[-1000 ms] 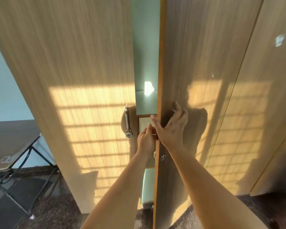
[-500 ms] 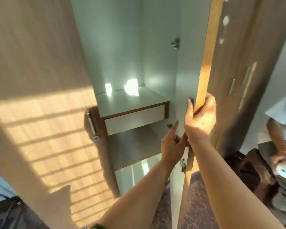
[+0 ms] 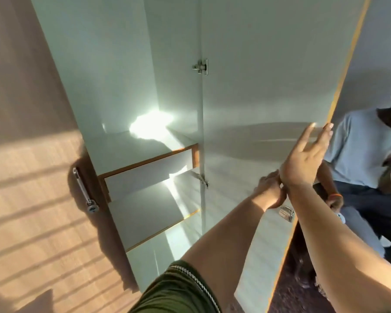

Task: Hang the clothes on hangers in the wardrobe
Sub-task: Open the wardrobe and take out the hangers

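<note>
The wardrobe stands open in front of me, its pale interior (image 3: 113, 71) bare above a shelf with a drawer front (image 3: 145, 175). The right door (image 3: 269, 86) is swung wide, its white inner face toward me. My right hand (image 3: 303, 163) lies flat on that inner face near the door's outer edge, fingers straight. My left hand (image 3: 269, 190) touches the door just below and left of it, partly hidden behind my right wrist. No clothes or hangers show in view.
The left wooden door (image 3: 32, 177) is closed, with a metal handle (image 3: 85, 192). A metal latch (image 3: 286, 213) sits on the open door's inner face. A seated person in a light blue shirt (image 3: 363, 150) is close behind the open door at right.
The right door has swung from almost closed to wide open. My right hand has let go of the door's edge and now lies flat on its inner face.
</note>
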{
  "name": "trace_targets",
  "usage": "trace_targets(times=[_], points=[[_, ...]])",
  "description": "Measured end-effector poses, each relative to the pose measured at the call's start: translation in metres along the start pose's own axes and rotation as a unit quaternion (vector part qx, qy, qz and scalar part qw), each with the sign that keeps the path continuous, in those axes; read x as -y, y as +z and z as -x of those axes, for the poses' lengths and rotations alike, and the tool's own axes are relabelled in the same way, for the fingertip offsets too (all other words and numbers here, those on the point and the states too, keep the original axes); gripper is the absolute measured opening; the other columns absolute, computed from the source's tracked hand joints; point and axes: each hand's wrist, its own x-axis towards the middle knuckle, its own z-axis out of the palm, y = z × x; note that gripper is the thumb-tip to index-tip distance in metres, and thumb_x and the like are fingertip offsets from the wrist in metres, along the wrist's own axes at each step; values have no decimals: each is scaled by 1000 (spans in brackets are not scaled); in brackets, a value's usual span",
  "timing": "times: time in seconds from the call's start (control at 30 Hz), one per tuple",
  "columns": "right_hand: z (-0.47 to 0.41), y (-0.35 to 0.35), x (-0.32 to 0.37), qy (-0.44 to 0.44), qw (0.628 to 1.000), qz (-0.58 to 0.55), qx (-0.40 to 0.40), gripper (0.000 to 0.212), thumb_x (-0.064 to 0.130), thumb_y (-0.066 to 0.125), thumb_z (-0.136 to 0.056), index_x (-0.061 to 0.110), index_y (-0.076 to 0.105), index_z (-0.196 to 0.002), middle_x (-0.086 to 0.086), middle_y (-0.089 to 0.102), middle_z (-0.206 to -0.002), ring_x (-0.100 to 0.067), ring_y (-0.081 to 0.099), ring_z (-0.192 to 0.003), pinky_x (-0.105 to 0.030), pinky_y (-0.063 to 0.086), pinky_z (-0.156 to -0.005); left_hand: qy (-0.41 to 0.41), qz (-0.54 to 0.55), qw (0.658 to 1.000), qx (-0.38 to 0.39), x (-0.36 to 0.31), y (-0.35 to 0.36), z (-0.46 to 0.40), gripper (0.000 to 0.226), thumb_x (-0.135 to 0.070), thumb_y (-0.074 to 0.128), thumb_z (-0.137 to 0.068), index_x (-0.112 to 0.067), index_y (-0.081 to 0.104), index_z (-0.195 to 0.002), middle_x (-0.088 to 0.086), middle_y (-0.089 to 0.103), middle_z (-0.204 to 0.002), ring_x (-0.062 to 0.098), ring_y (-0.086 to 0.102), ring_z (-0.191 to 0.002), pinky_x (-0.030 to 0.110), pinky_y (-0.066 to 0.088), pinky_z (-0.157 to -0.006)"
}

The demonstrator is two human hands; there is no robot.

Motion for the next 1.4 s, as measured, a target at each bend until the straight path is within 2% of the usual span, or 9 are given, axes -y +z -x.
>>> trace_targets(times=[0.17, 0.4, 0.53, 0.6, 0.8, 0.97, 1.13, 1.3, 1.4], points=[[-19, 11, -39, -6, 985, 149, 92, 82, -12, 44, -79, -9, 0, -148, -44, -7, -148, -52, -8, -142, -49, 6, -118, 22, -3, 999, 49, 0, -4, -18, 60, -13, 38, -100, -22, 17, -155, 10, 29, -157, 32, 31, -141, 42, 31, -113], [-35, 21, -59, -4, 965, 200, 170, 76, 1, 45, -85, -13, 4, -147, -48, -5, -145, -54, -9, -140, -46, -21, -114, 6, 47, 999, -2, -2, -3, -31, 58, -17, 36, -100, -23, 17, -155, 17, 37, -151, 35, 33, -138, 47, 33, -110], [-15, 29, -31, 28, 978, 153, 138, 67, -5, 34, -89, -8, 4, -149, -41, -5, -150, -51, -6, -141, -53, 2, -117, -27, 37, 994, -103, 21, -24, -27, 59, -24, 38, -102, -23, 13, -155, 8, 36, -152, 31, 28, -140, 43, 28, -114], [-5, 38, -8, 19, 986, 105, 124, 67, -6, 34, -89, -6, 4, -149, -37, -4, -152, -48, -5, -143, -52, 2, -117, -42, 20, 982, -186, 37, -43, -13, 59, -24, 41, -101, -20, 16, -155, 7, 37, -151, 30, 30, -138, 37, 26, -114], [20, 82, 100, -132, 978, -61, 149, 77, -10, 48, -83, -1, 12, -150, -28, 3, -157, -44, -1, -145, -55, 7, -117, -143, -23, 922, -360, 110, -115, 61, 63, -31, 46, -99, -15, 18, -154, 5, 33, -151, 26, 26, -137, 41, 27, -111], [69, 109, 212, -272, 926, -193, 177, 75, 4, 63, -82, -1, 27, -148, -30, 22, -153, -48, 17, -142, -57, 24, -112, -241, -46, 847, -471, 178, -185, 134, 65, -31, 48, -98, -10, 19, -152, 10, 30, -152, 29, 26, -139, 35, 19, -115], [126, 130, 318, -336, 826, -349, 290, 77, 10, 64, -88, 5, 20, -151, -21, 16, -157, -38, 7, -147, -54, 19, -116, -289, -57, 792, -535, 240, -248, 192, 62, -28, 51, -97, -9, 23, -149, 7, 30, -152, 24, 22, -142, 34, 20, -118], [151, 164, 411, -287, 766, -416, 397, 75, 10, 66, -88, -5, 22, -147, -25, 26, -149, -38, 25, -141, -51, 28, -115, -338, 4, 777, -531, 286, -296, 205, 59, -30, 45, -101, -13, 20, -151, 5, 29, -154, 24, 21, -144, 33, 23, -115], [147, 175, 457, -172, 737, -462, 463, 77, 16, 64, -91, -4, 17, -149, -21, 25, -151, -34, 27, -141, -40, 26, -117, -325, 12, 780, -534, 318, -313, 192, 42, -29, 48, -100, -12, 41, -137, 3, 50, -132, 20, 44, -126, 36, 36, -109]])
